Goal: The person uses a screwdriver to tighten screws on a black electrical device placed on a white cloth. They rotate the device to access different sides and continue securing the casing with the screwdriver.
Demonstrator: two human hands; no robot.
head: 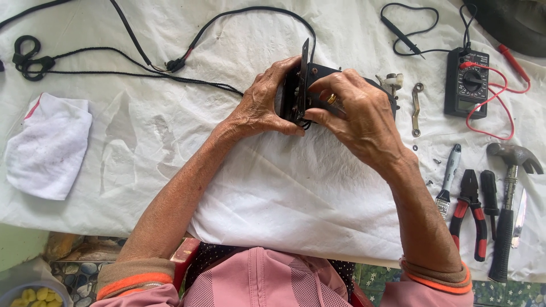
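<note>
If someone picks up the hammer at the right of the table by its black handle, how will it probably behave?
The hammer would probably feel head-heavy: its metal head looks solid and large against the slim shaft. It should stay stiff, unlike the cables nearby. The dark grip looks rubbery, so it likely will not slip. Lying flat beside the pliers, it seems unlikely to roll.

A small motor unit (pixel 310 91) sat on the cloth-covered table (pixel 284 187), gripped between the left hand (pixel 264 102) and the right hand (pixel 358 113), with cables (pixel 170 62) running behind and to its left and a folded rag (pixel 48 145) lying well apart at the far left. To its right lay a metal bracket (pixel 417 108), then a multimeter (pixel 467 82) with its leads. Nearer the table's front edge on the right, a brush (pixel 448 179), pliers (pixel 471 210), a screwdriver (pixel 490 196) and a hammer (pixel 508 204) lay side by side.
</note>
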